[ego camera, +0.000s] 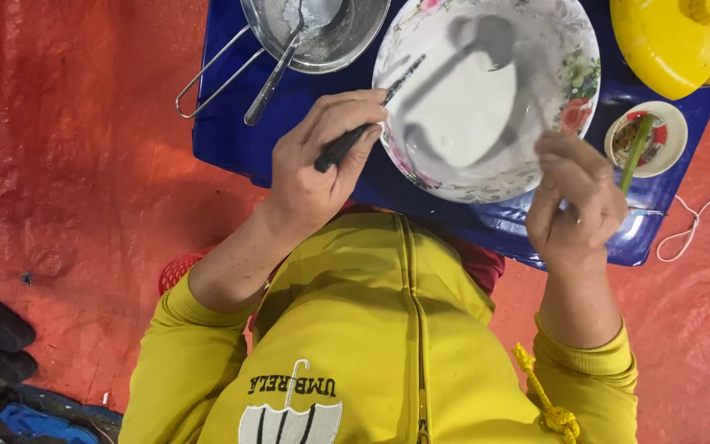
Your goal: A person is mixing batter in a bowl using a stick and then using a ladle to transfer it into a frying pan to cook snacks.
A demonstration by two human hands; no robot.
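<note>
A red tarp covers the floor, creased and shiny, and a low blue desk stands on it in front of a person in a yellow zipped top.

On the desk lies a large white plate with a flowered rim. It looks bare inside apart from the dark shadows that fall across it.

The left hand sits at the plate's near left edge. Its grip is clenched around a slim dark tool. The tool's patterned end slants up over the rim and above the plate's left side.

The right hand is at the plate's near right edge, with the fingers curled shut and bunched close to the rim. Whether it pinches anything or touches the plate cannot be told.

Beyond the left hand, at the far edge of the desk, sits a metal strainer with wire handles. A metal spoon rests in it, its handle pointing toward the person.

Right of the plate is a small saucer with a green stick lying across it. A yellow domed lid fills the far right corner.

A white cord trails over the tarp to the right of the desk. A bit of red mesh basket shows under the left forearm.
</note>
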